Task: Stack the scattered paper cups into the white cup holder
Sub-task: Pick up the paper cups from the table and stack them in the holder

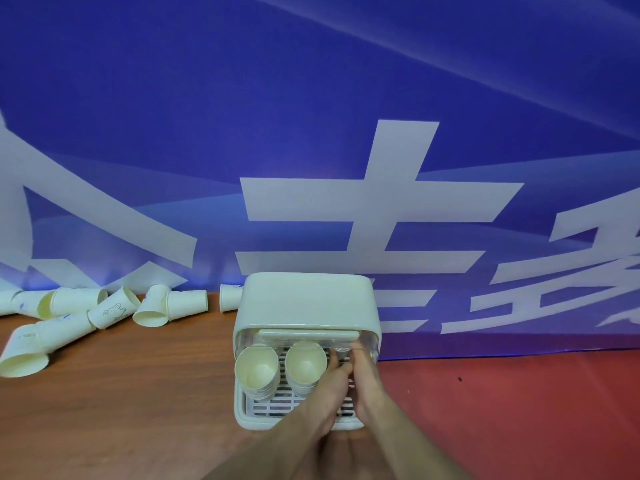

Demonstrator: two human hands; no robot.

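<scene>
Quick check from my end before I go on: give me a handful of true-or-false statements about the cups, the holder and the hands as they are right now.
1. Two stacks of cups sit in the cup holder. True.
2. All loose cups are already put away. False: several loose cups lie on their sides on the brown table, left of the holder.
3. Both hands are at the holder's right side. True: the left hand and right hand reach in together.
4. The holder stands against a green wall. False: the backdrop is blue with white characters.
5. The holder's tray is solid. False: it is slotted.
</scene>
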